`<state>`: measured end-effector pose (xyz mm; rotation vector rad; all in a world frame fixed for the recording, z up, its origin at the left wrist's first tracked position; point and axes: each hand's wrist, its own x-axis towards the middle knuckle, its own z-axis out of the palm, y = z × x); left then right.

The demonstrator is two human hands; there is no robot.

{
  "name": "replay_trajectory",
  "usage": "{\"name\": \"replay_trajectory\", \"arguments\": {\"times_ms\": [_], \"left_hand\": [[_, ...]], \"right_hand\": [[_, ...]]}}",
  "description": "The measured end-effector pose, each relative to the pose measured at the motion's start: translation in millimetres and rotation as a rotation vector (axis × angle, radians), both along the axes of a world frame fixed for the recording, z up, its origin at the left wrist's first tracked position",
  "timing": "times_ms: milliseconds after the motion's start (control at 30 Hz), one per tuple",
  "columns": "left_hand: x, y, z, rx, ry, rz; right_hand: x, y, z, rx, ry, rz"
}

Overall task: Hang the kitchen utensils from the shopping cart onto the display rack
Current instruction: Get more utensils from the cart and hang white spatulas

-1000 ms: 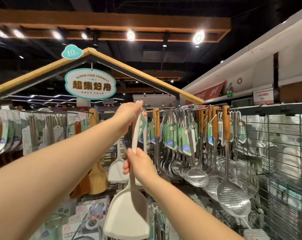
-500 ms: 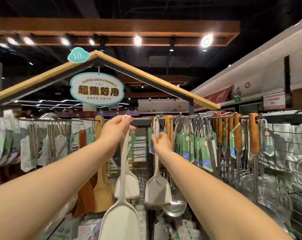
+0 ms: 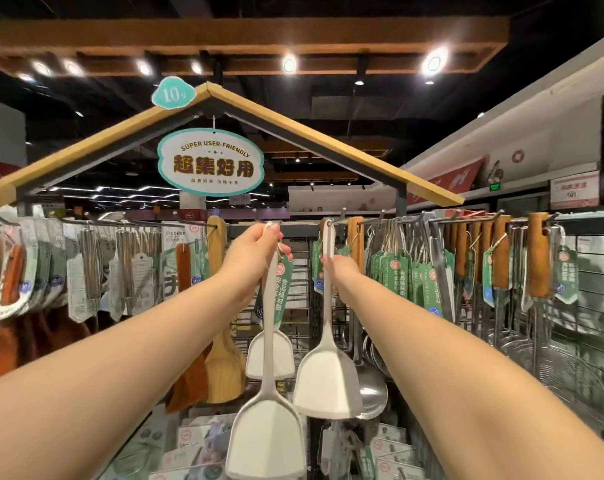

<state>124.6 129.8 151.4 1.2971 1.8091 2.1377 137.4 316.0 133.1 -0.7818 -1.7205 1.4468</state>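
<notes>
My left hand (image 3: 255, 245) pinches the top end of a white spatula (image 3: 266, 439), raised level with the display rack's hooks (image 3: 397, 221). A green tag (image 3: 282, 289) dangles beside its handle. My right hand (image 3: 338, 271) grips the handle of a second white spatula (image 3: 324, 382), which hangs by its loop from a hook. Behind them a third white spatula (image 3: 270, 355) hangs between the two. The shopping cart is out of view.
Wooden turners (image 3: 220, 368) hang just left of the spatulas, packaged utensils (image 3: 134, 271) further left. Steel ladles and wooden-handled skimmers (image 3: 501, 268) with green tags crowd the hooks on the right. A hanging oval sign (image 3: 210, 162) sits under the rack's roof frame. Packaged goods lie below.
My right hand left the spatula both hands held and took the handle of one hanging on the hook. My left hand raised its spatula up to hook height.
</notes>
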Motion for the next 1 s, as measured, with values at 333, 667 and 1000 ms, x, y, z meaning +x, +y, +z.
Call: {"name": "replay_trajectory", "arguments": {"times_ms": [333, 667, 1000], "left_hand": [[9, 11, 3, -0.012, 0.044, 0.073], [30, 27, 18, -0.053, 0.118, 0.197], [52, 39, 31, -0.108, 0.154, 0.147]], "right_hand": [[40, -22, -19, -0.065, 0.224, 0.201], [80, -58, -21, -0.05, 0.266, 0.283], [105, -94, -16, -0.049, 0.295, 0.226]]}}
